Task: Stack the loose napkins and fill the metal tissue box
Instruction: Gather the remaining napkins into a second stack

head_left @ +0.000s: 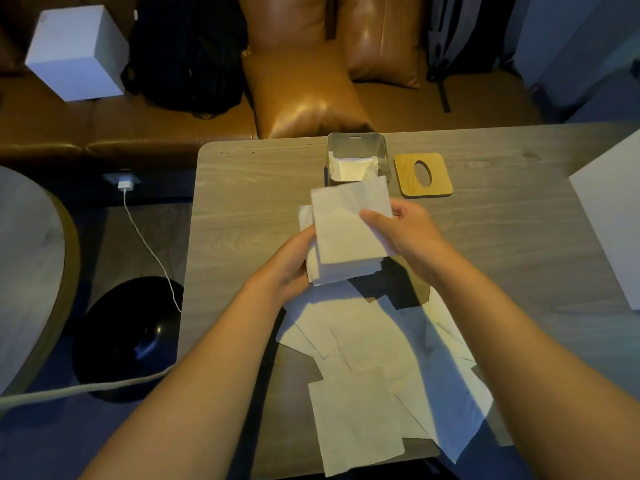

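Several napkins, one stack (349, 233) — light, limp, likely slippery — both hands, left (289, 268) and right (405, 233), pinch opposite edges; best gripped there.

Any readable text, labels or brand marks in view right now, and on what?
None can be read. The napkins, metal tissue box, wooden lid and white box on the sofa show no print.
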